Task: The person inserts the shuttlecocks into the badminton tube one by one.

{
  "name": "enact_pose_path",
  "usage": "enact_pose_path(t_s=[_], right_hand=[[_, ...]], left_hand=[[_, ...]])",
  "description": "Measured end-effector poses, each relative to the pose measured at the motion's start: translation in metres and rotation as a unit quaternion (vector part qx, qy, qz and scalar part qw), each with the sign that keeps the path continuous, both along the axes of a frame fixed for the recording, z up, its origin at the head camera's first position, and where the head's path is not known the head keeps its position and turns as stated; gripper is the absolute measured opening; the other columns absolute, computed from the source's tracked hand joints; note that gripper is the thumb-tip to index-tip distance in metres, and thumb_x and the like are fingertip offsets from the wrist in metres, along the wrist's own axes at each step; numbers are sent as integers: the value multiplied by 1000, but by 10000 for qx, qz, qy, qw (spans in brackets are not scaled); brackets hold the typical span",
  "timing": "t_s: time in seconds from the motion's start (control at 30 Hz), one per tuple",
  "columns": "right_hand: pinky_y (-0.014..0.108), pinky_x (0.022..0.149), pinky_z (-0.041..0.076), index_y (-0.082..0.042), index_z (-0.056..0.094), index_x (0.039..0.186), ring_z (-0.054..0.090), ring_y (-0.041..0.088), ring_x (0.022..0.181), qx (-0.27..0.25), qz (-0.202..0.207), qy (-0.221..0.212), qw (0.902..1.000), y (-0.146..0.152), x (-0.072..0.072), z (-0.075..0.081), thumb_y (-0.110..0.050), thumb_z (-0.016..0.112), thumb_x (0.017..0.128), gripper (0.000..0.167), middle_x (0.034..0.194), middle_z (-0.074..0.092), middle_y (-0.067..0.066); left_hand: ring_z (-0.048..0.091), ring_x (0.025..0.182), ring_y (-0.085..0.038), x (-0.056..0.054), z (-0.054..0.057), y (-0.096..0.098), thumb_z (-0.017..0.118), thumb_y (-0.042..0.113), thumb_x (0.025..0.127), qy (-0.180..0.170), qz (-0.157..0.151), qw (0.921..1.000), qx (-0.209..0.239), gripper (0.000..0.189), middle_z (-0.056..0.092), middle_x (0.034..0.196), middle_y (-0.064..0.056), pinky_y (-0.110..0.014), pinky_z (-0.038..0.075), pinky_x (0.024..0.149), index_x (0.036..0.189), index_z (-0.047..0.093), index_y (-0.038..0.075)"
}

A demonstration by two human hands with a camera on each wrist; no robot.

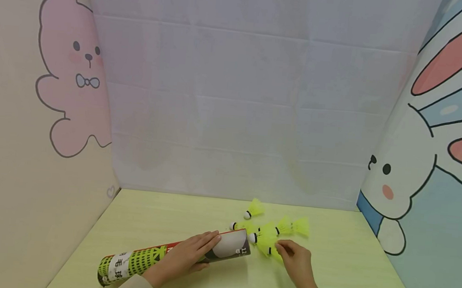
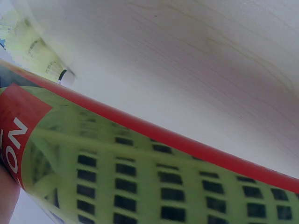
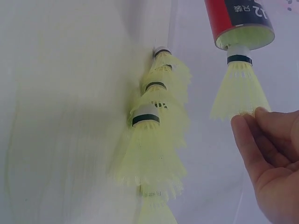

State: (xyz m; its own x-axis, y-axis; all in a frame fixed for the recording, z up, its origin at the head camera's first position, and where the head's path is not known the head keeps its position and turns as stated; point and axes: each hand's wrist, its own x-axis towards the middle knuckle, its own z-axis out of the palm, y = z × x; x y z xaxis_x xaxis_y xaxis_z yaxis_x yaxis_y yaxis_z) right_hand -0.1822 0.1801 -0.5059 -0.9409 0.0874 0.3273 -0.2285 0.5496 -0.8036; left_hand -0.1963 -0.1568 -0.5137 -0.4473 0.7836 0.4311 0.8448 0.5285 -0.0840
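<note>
A long shuttlecock tube (image 1: 146,260), printed green, red and grey, lies slanted across the table in the head view. My left hand (image 1: 190,251) grips it across the middle, the fingers over its top. At the tube's right end, its open mouth faces my right hand (image 1: 296,260). Thumb and fingertips there pinch the skirt rim of a yellow shuttlecock (image 3: 240,93). In the right wrist view its white cork points at the mouth of the tube (image 3: 245,37), right at the rim. Whether the cork is inside cannot be told.
Several loose yellow shuttlecocks (image 3: 152,154) lie in an overlapping row beyond the tube's mouth. One shuttlecock (image 1: 255,208) lies apart, farther back. Behind the pale wooden table (image 1: 350,280) hangs a white cloth (image 1: 237,117), with rabbit-printed walls on both sides.
</note>
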Motion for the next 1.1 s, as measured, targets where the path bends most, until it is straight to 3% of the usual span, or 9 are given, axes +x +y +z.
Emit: enact_pose_path(t_s=[0.27,0.5,0.73,1.1], right_hand=[[20,61,55,-4,74,88,69,20,70,-158,238,212,9994,-13,3,-3,-1,72,83,6,82,72,5],[20,61,55,-3,74,87,68,14,68,-119,469,415,9980,-23,6,-4,-7,73,83,6,80,72,2],[20,62,55,-3,74,87,67,9,70,-106,631,224,9977,-32,7,-2,-8,73,84,6,80,71,-2],[20,60,55,-8,74,85,66,9,67,-174,753,608,9952,-41,8,1,0,72,82,9,77,71,2]], left_hand=[[48,129,-24,0,1,1,63,44,91,-2,9,10000,-26,77,39,150,-12,-36,47,97,149,33,3],[47,129,-24,0,1,1,68,41,88,-18,13,10000,-51,81,37,151,-10,-36,47,98,149,32,3],[47,129,-24,1,4,2,74,37,84,-19,-13,10000,-65,84,38,150,-11,-36,47,98,149,33,2],[48,128,-24,2,4,2,65,42,89,-94,-18,10000,-28,79,40,149,-12,-37,47,98,149,33,3]])
